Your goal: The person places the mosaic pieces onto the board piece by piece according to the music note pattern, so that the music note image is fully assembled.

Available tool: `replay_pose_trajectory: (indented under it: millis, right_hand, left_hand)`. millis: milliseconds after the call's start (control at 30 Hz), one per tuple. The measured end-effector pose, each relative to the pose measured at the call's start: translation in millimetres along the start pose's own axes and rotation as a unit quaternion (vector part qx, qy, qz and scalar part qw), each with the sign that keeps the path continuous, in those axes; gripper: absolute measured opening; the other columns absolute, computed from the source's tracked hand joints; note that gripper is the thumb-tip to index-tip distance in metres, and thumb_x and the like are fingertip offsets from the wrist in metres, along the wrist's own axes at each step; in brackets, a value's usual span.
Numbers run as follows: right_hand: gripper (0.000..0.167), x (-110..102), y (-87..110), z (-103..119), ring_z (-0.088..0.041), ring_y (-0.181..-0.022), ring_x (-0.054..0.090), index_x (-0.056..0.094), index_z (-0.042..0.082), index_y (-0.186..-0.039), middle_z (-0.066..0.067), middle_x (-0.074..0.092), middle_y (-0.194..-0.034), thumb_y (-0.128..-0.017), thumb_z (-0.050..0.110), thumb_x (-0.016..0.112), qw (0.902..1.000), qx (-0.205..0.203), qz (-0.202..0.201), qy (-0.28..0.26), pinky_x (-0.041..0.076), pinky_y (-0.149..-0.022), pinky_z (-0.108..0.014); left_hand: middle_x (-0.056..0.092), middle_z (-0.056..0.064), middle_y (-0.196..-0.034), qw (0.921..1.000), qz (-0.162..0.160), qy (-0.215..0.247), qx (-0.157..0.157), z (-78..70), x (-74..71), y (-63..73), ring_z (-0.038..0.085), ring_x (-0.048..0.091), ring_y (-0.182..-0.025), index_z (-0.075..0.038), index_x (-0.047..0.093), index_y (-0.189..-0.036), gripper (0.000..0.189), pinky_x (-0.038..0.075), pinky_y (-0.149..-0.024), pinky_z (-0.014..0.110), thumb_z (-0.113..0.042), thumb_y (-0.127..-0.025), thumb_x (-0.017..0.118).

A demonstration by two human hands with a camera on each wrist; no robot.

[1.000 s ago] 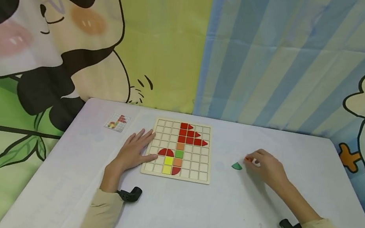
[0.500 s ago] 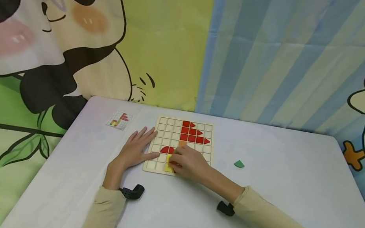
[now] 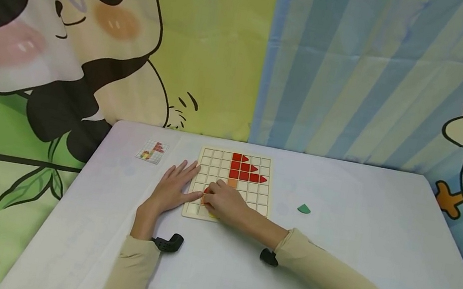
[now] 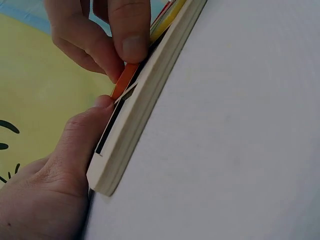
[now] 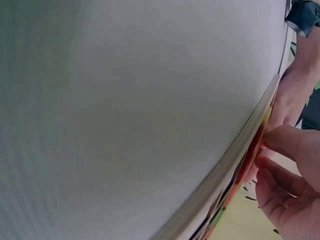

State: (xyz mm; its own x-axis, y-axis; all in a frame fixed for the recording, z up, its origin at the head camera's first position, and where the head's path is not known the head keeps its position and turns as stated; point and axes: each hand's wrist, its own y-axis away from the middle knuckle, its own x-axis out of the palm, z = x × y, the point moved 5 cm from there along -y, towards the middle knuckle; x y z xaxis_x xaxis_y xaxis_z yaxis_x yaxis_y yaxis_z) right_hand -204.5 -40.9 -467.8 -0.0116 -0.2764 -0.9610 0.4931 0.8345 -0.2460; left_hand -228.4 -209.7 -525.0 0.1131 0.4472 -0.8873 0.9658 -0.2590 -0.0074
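A wooden grid board (image 3: 257,198) lies on the table, partly filled with coloured tiles. Red tiles (image 3: 245,168) form three pointed rows at its top, above an orange square (image 3: 232,183). My right hand (image 3: 227,203) is over the lower left of the board, its thumb and fingertips pinching an orange tile (image 4: 125,81) at the grid. The lower tiles are mostly hidden under this hand. My left hand (image 3: 171,189) lies flat at the board's left edge with fingers spread, and its thumb reaches onto the board beside the orange tile.
A small picture card (image 3: 152,151) with a coloured grid pattern lies at the back left of the white table (image 3: 210,277). One green fan-shaped tile (image 3: 304,208) lies to the right of the board. A patterned cloth (image 3: 208,60) hangs behind the table.
My right hand has moved left from beside the green tile, across onto the board, carrying the small tile to the lower left cells. My left hand has stayed at the board's edge.
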Motion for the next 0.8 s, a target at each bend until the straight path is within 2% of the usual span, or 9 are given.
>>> replay_pose_trajectory:
  millis: [100,267,500,667,800]
  right_hand:
    - [0.011,-0.9,0.3,-0.3,-0.019,-0.091,0.062,0.082,0.014,-0.095,-0.002,0.071,-0.101,-0.097,0.021,0.074,0.9983,0.002,0.022,0.054,0.055,-0.079,-0.024]
    - [0.025,-0.8,1.8,-3.1,-0.017,-0.09,0.06,0.083,0.014,-0.098,-0.001,0.069,-0.099,-0.098,0.036,0.071,0.988,0.011,0.054,0.145,0.054,-0.081,-0.025]
    - [0.021,1.0,0.3,0.3,-0.016,-0.086,0.058,0.081,0.01,-0.102,-0.002,0.068,-0.101,-0.097,0.029,0.074,0.9936,0.022,0.028,0.107,0.052,-0.075,-0.023]
    - [0.015,-2.4,1.0,2.9,-0.018,-0.092,0.062,0.081,0.014,-0.105,0.0,0.072,-0.106,-0.097,0.025,0.075,0.9946,-0.005,0.018,0.102,0.054,-0.082,-0.024]
    - [0.015,-6.7,8.5,1.9,-0.018,-0.092,0.062,0.082,0.019,-0.108,0.0,0.072,-0.106,-0.096,0.025,0.074,0.9922,-0.029,0.014,0.121,0.054,-0.081,-0.025]
  left_hand:
    - [0.024,0.004,-0.173,1.0,0.004,-0.002,-0.004,0.3,2.0,-1.0,0.033,0.012,-0.162,-0.015,0.031,-0.164,0.086,0.006,-0.13,0.057,-0.054,-0.096,0.067]
    - [0.023,0.004,-0.173,0.9999,0.01,-0.003,-0.009,-0.1,2.1,-0.7,0.032,0.011,-0.162,-0.016,0.031,-0.164,0.087,0.005,-0.131,0.056,-0.056,-0.095,0.067]
    - [0.025,0.006,-0.172,1.0,0.001,-0.006,-0.004,0.6,1.0,2.0,0.034,0.013,-0.162,-0.014,0.032,-0.164,0.087,0.007,-0.13,0.058,-0.052,-0.095,0.069]
    - [0.025,0.007,-0.172,1.0,-0.003,-0.006,0.003,-0.6,1.8,1.4,0.035,0.014,-0.161,-0.014,0.032,-0.164,0.086,0.008,-0.13,0.059,-0.052,-0.095,0.069]
    - [0.025,0.007,-0.172,1.0,-0.004,-0.008,0.002,-1.6,0.6,0.8,0.034,0.014,-0.162,-0.014,0.032,-0.164,0.087,0.007,-0.13,0.058,-0.052,-0.095,0.069]
